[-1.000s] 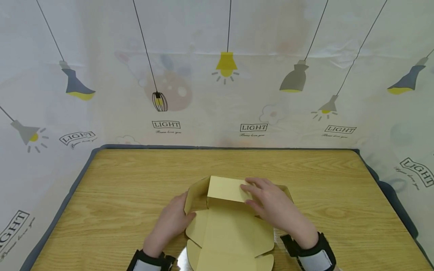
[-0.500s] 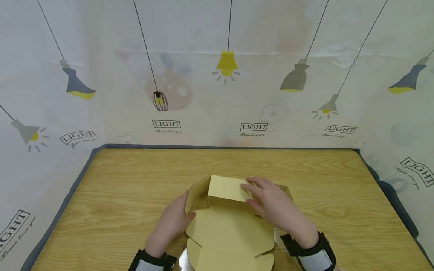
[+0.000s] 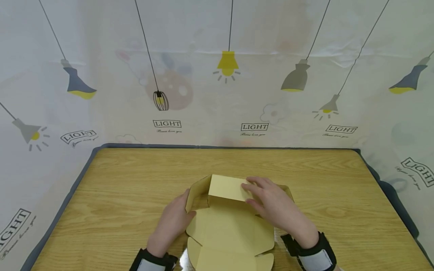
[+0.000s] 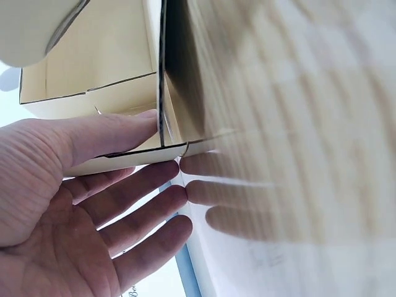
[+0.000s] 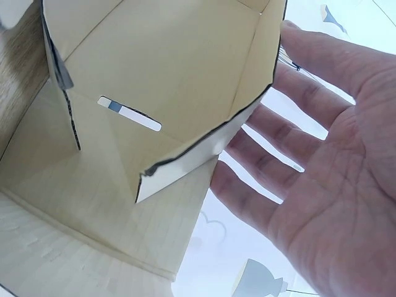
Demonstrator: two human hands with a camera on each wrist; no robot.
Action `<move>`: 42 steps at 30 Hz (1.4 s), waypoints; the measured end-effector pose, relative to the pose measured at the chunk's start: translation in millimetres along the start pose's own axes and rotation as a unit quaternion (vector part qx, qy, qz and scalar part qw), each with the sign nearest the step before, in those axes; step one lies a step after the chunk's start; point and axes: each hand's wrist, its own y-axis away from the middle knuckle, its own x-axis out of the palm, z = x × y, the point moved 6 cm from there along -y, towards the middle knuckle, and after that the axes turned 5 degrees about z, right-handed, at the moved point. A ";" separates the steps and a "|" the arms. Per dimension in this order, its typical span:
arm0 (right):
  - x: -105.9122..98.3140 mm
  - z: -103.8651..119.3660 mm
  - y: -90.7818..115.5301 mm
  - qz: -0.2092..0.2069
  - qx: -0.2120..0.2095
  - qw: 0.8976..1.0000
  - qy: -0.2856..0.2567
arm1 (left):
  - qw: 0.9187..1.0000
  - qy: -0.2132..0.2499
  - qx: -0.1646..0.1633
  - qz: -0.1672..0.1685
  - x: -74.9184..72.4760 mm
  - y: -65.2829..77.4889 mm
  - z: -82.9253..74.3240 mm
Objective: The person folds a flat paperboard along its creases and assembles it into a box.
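Note:
A light-brown cardboard box (image 3: 230, 229), partly folded up, stands between my hands in the head view. My left hand (image 3: 173, 216) pinches its left side wall; in the left wrist view the thumb (image 4: 120, 129) lies on the inner side and the straight fingers reach along the outside. My right hand (image 3: 276, 207) touches the raised end panel (image 3: 225, 188) with extended, slightly spread fingers. From the right wrist, these fingers (image 5: 266, 164) lie against the box's outer side, some tips hidden behind the cardboard. A narrow slot (image 5: 130, 114) is cut in the box bottom.
The box lies on a wood-grain table (image 3: 135, 173) with a dark edge. Behind stands a pale backdrop (image 3: 203, 98) printed with hanging lamps. Rounded flaps (image 3: 264, 262) spread at the box's near end. Something shiny (image 3: 184, 259) shows beneath its left side.
Both hands keep their places on the box. The whole head view has shifted very slightly; nothing else has visibly moved.

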 end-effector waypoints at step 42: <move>-1.4 -6.0 -0.4 -0.008 0.000 1.000 0.008 | 0.998 -0.031 0.048 0.002 1.4 4.0 -11.3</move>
